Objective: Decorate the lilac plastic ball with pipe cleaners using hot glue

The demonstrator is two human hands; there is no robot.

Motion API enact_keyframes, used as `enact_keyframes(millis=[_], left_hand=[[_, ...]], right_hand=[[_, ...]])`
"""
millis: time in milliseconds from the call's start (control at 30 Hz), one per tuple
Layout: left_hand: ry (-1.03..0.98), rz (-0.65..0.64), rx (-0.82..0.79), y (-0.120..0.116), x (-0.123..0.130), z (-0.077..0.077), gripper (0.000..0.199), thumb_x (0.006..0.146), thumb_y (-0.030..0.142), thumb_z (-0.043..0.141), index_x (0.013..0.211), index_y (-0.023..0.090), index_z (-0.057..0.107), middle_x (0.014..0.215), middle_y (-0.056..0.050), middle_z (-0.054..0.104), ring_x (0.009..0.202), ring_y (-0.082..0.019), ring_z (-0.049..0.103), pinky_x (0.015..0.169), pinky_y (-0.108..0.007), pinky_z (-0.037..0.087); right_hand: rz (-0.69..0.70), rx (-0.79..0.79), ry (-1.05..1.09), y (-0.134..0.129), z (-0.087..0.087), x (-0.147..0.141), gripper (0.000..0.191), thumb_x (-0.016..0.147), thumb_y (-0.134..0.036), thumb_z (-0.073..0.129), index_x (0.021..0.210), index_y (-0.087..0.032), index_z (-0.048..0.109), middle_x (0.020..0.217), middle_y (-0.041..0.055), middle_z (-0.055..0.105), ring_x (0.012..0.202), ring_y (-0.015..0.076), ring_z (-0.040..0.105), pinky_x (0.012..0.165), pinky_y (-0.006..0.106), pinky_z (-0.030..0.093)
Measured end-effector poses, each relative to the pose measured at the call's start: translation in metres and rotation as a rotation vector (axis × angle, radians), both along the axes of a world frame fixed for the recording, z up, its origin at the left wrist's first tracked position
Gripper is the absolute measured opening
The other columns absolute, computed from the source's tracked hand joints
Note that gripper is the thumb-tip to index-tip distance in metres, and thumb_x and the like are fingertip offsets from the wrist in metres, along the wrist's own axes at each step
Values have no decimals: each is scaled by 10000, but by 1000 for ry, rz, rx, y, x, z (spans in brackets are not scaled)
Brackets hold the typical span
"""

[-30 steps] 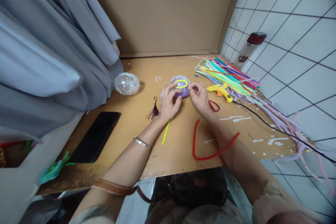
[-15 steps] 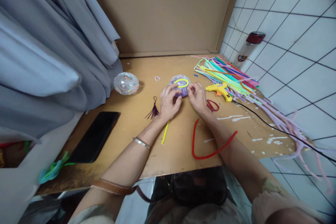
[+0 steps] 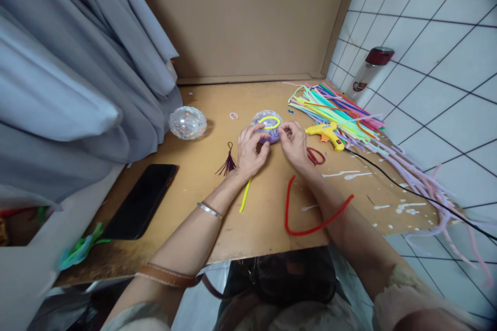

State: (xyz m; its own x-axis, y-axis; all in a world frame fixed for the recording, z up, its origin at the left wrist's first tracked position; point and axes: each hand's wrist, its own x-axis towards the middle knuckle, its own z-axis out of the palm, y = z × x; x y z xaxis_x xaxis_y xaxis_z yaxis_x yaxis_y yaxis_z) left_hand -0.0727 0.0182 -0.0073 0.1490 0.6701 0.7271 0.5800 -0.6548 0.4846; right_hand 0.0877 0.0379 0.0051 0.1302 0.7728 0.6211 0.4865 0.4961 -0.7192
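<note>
A small clear ball (image 3: 261, 114) with a purple pipe-cleaner base (image 3: 274, 137) lies between my hands. A curved yellow pipe cleaner (image 3: 272, 118) arches over its top. My left hand (image 3: 251, 151) is closed round the ball's left side, its index fingertip on the yellow curve's left end. At the right side, my right hand (image 3: 294, 144) pinches close to the curve's right end; its fingertips partly hide the contact. From under my left wrist comes a straight yellow pipe cleaner (image 3: 245, 197). A dark purple tassel (image 3: 229, 160) lies left of my left hand.
A yellow glue gun (image 3: 326, 133) and red-handled scissors (image 3: 316, 156) lie right of my right hand, before heaped pipe cleaners (image 3: 334, 108). A bent red pipe cleaner (image 3: 286, 212) passes by my right forearm. Leftward are another clear ball (image 3: 188, 123) and a black phone (image 3: 142, 201).
Almost nothing differs. The whole view has shifted very slightly, while both hands keep the same hold at the ball and the yellow curve.
</note>
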Motion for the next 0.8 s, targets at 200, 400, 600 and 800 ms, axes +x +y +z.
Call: enact_keyframes(millis=[200,400,600,800], left_hand=[[-8,-23,-2,-1,1,0,168,918,316,559,1000,218,668,1308,-111,651,1245,-268,557,1099,-469,418],[20,-12,-28,-2,1,2,177,917,324,556,1004,220,669,1327,-112,647,1253,-271,553,1096,-466,422],[24,-19,-17,-2,2,1,159,909,317,564,988,227,669,1331,-110,650,1249,-277,554,1090,-474,424],[24,-10,-11,-1,1,1,152,903,295,561,980,222,670,1312,-107,659,1236,-274,559,1083,-470,426]], right_hand=[[-1,-8,-35,-1,0,1,122,892,-313,550,807,-237,594,856,43,628,763,202,591,776,361,520],[-78,29,-139,1,-4,0,154,920,-341,526,810,-247,579,864,58,619,789,218,580,759,364,497],[-126,52,-148,3,-7,-3,113,873,-283,528,764,-254,539,817,42,600,760,200,560,726,331,471],[-48,-85,92,6,-1,1,75,803,-234,534,728,-235,532,715,-14,569,646,152,534,680,301,477]])
